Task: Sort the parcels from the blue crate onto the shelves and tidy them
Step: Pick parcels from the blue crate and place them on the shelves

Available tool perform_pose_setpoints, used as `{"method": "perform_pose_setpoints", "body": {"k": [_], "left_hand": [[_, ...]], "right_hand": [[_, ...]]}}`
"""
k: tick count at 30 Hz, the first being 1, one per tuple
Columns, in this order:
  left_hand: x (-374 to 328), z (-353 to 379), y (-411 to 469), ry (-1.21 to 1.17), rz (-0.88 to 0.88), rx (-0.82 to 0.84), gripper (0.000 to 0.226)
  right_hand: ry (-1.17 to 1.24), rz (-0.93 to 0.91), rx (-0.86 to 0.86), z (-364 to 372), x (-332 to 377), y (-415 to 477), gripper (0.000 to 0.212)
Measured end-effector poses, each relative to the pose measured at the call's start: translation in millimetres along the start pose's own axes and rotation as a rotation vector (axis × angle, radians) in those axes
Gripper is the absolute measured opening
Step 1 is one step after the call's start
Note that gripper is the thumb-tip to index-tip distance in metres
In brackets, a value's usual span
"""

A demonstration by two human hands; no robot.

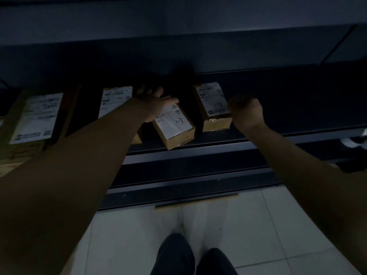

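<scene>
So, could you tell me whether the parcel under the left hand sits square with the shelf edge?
No, the parcel under the left hand lies skewed to the shelf edge.

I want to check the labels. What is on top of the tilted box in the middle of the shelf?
A white label with handwritten "1-7" covers the top of the tilted box. The left hand lies over its far end, so that part of the label is hidden.

Your left hand point(156, 104) lies flat on the far end of a tilted parcel point(174, 126) marked "1-7" on the dark shelf point(258, 143). Your right hand point(246, 114), curled closed, touches the neighbouring parcel point(213, 108). More labelled parcels point(35, 118) sit left.
</scene>
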State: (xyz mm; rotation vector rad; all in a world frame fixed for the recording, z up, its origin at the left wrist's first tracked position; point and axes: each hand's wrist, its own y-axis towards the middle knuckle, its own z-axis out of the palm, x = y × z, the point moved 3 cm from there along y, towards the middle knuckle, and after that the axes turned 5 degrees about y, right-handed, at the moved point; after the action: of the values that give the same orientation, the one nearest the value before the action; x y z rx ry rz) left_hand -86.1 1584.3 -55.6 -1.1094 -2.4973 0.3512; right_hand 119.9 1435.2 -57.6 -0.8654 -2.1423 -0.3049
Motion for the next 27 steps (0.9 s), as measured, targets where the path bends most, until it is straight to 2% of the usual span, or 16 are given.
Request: {"method": "perform_pose_setpoints", "body": {"k": [6, 11, 15, 18, 21, 27], "left_hand": [[-2, -4, 5, 0.036, 0.035, -0.07, 0.069], [-7, -18, -12, -0.055, 0.008, -0.176, 0.073], [-25, -47, -41, -0.1, 0.039, -0.291, 0.058], [-40, -62, -67, -0.114, 0.049, -0.327, 0.046], [-56, -77, -97, -0.104, 0.054, -0.334, 0.043], [-91, -124, -170, -0.049, 0.053, -0.451, 0.038]], "right_hand": [[0.133, 0.009, -0.006, 1, 1, -7, 0.022], [0.147, -0.023, 0.001, -9, 14, -20, 0.02], [0.143, -0.05, 0.042, -19, 30, -32, 0.026], [-0.018, -0.174, 0.123, -31, 41, -47, 0.032], [-0.278, -0.283, 0.193, -50, 54, -71, 0.032], [-0.767, -0.452, 0.203, -110, 100, -130, 0.039]]}}
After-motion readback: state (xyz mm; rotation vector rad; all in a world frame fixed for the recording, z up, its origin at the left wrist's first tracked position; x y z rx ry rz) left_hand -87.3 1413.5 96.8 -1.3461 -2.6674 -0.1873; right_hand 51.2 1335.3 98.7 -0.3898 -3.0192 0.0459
